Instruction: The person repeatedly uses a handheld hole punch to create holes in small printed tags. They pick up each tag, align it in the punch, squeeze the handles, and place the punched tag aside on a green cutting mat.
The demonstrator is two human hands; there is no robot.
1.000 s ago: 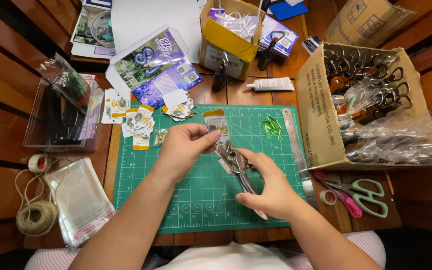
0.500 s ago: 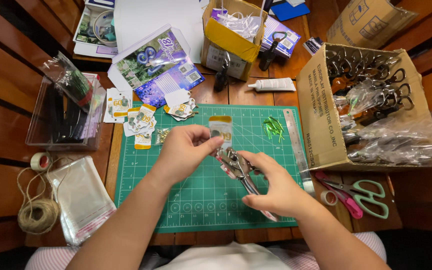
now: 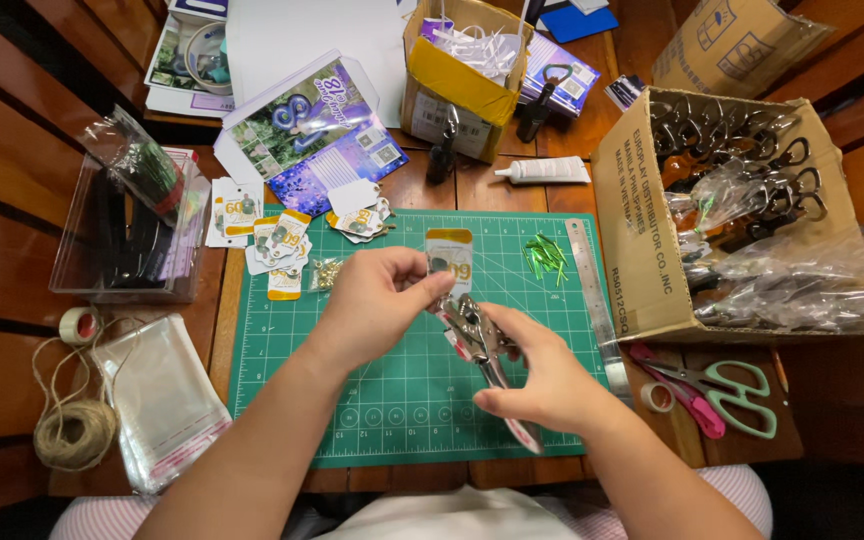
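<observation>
A small paper tag (image 3: 449, 256), white with a gold band across its top and a coloured patch below, stands upright over the green cutting mat (image 3: 352, 400), just above and between the two hands. The left hand (image 3: 377, 305) is curled nearly closed, thumb and fingertips pinching the tag's lower edge and feeding it into the head of a metal hole punch plier (image 3: 482, 345). The right hand (image 3: 547, 385), just beside the left and lower, wraps loosely about the plier's handles, fingers half bent, the handles not fully squeezed together as far as can be seen. The plier's silver head touches the tag's bottom; its pink-tipped handle end pokes out below the right palm. The tag's lower edge is hidden behind the left fingers and the plier head, so whether a hole is made cannot be told. To the left of the left hand lie more loose tags (image 3: 277, 245); right of the right hand lie a steel ruler (image 3: 592, 290) and green scissors (image 3: 737, 395).
</observation>
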